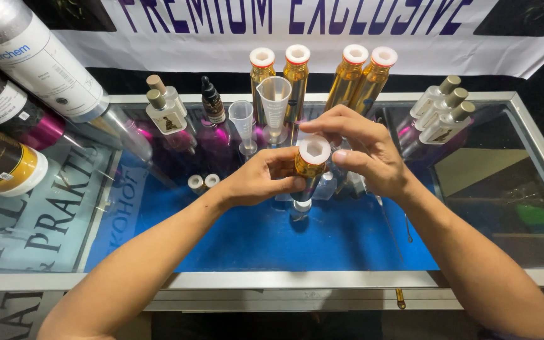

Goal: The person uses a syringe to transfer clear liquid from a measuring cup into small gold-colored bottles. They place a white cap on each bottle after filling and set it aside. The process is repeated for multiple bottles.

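A person's left hand (pixel 264 178) grips the body of a gold bottle (pixel 310 165) held above the middle of a glass counter (pixel 536 157), while the right hand (pixel 363 151) closes thumb and fingertips around the bottle's white cap (pixel 315 150). Below the hands a blue mat (pixel 266 236) covers the counter's centre, with a small clear vial (pixel 301 208) standing on it just under the gold bottle. Along the far edge stand four tall gold bottles (pixel 322 75) with white caps, two clear measuring cups (pixel 275 101) and a dark dropper bottle (pixel 211 101). Square clear bottles with beige stoppers sit near the far left (pixel 166 108) and far right (pixel 442 110). Two small white caps (pixel 203 182) lie at the mat's left side. Large canisters (pixel 33 69) lean in over the counter's left corner.
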